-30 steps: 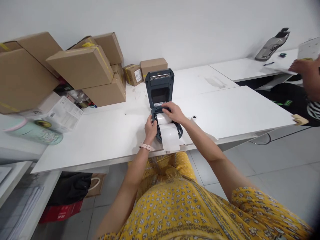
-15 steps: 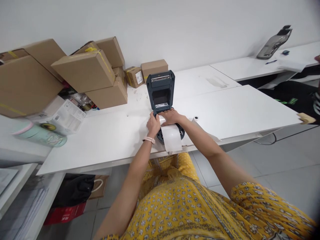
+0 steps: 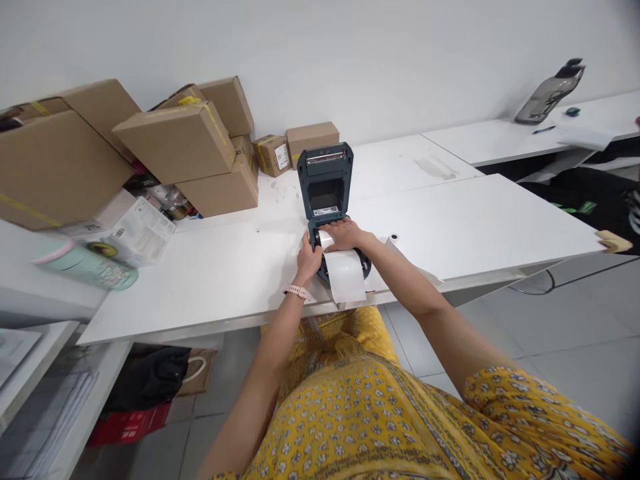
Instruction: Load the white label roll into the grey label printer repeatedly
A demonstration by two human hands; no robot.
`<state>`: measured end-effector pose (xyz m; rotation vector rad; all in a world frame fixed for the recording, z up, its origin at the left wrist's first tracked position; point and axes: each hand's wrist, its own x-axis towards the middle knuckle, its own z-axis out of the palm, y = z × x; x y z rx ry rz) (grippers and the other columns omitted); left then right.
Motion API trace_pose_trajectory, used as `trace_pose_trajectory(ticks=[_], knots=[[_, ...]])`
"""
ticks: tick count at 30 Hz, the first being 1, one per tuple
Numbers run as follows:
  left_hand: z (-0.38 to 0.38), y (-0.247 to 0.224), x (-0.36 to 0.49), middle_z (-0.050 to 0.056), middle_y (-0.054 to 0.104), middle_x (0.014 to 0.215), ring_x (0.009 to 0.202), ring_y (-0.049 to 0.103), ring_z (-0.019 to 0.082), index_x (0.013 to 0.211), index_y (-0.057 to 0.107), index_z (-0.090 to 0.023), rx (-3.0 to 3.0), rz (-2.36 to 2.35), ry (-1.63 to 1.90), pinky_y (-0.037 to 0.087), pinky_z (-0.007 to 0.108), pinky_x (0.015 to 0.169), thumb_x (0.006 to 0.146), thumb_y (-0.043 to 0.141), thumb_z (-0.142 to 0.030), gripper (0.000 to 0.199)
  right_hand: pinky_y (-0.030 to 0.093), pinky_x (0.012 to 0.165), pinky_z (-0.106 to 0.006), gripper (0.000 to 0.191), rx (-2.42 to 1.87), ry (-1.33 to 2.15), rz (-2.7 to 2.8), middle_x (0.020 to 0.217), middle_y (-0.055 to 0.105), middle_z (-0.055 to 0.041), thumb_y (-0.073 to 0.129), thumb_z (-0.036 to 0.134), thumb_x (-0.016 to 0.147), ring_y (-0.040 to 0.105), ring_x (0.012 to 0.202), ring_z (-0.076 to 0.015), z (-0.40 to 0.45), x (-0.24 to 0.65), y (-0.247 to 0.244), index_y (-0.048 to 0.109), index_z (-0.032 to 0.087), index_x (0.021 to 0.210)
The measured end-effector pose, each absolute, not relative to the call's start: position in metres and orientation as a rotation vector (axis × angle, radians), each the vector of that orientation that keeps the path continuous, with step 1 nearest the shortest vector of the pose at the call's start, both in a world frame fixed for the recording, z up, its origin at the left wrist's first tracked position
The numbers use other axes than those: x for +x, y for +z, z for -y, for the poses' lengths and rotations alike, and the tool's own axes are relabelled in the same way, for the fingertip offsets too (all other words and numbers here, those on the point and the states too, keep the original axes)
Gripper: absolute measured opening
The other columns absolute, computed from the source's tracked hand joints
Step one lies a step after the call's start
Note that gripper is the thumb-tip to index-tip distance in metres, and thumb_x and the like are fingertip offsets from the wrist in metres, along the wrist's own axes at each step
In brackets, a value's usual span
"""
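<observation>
At the centre of the head view, the lid-up printer (image 3: 325, 183) stands by the table's (image 3: 225, 267) front edge, its paper strip (image 3: 347, 277) overhanging. The left hand (image 3: 309, 259) grips its left rim, fingers curled; the right hand (image 3: 343, 235) lies palm-down, fingers extended, over the paper roll (image 3: 325, 240). White tabletop stretches leftward and rightward.

Right hand (image 3: 345, 235) hides part of the paper roll (image 3: 327, 241); leftmost carton (image 3: 55, 170) cut off; box label (image 3: 282, 157) unreadably small
</observation>
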<state>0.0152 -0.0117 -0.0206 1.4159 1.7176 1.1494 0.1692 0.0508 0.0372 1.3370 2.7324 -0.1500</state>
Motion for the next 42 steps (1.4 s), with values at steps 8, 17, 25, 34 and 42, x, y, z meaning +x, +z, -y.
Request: trace_pose_trajectory(ticks=[8, 17, 25, 34, 42], knots=[[0.011, -0.009, 0.020, 0.013, 0.072, 0.135, 0.132, 0.063, 0.040, 0.153, 0.049, -0.024, 1.410, -1.853, 1.073, 0.042, 0.054, 0.116, 0.076, 0.065, -0.012, 0.080, 0.042, 0.111, -0.049, 0.081, 1.355, -0.291, -2.788, 0.140, 0.067, -0.0178, 0.082, 0.051, 0.076, 0.062, 0.130, -0.0403, -0.055, 0.171, 0.049, 0.055, 0.019, 0.146], [0.018, -0.004, 0.020, 0.016, 0.066, 0.143, 0.134, 0.060, 0.041, 0.160, 0.039, -0.018, 1.394, -1.827, 1.002, 0.043, 0.055, 0.115, 0.080, 0.059, -0.016, 0.082, 0.051, 0.108, -0.052, 0.090, 1.206, -1.269, -3.271, 0.139, 0.065, -0.0097, 0.086, 0.050, 0.071, 0.063, 0.122, -0.0351, -0.029, 0.272, 0.122, 0.050, 0.026, 0.150], [0.020, -0.002, 0.022, 0.008, 0.063, 0.149, 0.136, 0.060, 0.031, 0.161, 0.037, -0.023, 1.397, -1.864, 0.953, 0.044, 0.046, 0.117, 0.085, 0.054, -0.016, 0.078, 0.051, 0.110, -0.055, 0.087, 1.619, -1.015, -3.071, 0.146, 0.058, -0.0113, 0.079, 0.033, 0.072, 0.061, 0.129, -0.0376, -0.048, 0.320, 0.085, 0.046, 0.027, 0.151], [0.018, -0.005, 0.020, 0.009, 0.066, 0.146, 0.134, 0.061, 0.032, 0.160, 0.039, -0.023, 1.371, -1.804, 1.016, 0.044, 0.047, 0.117, 0.082, 0.057, -0.015, 0.080, 0.050, 0.111, -0.056, 0.085, 1.764, -1.186, -2.764, 0.150, 0.057, -0.0186, 0.080, 0.029, 0.071, 0.060, 0.131, -0.0385, -0.079, 0.295, 0.019, 0.048, 0.018, 0.149], [0.015, -0.011, 0.020, 0.009, 0.065, 0.147, 0.133, 0.062, 0.032, 0.160, 0.039, -0.023, 1.361, -1.806, 1.020, 0.046, 0.048, 0.115, 0.082, 0.057, -0.015, 0.080, 0.042, 0.116, -0.060, 0.075, 2.285, -1.847, -2.670, 0.136, 0.070, -0.0176, 0.080, 0.054, 0.077, 0.062, 0.132, -0.0343, -0.073, 0.375, -0.005, 0.060, 0.023, 0.142]])
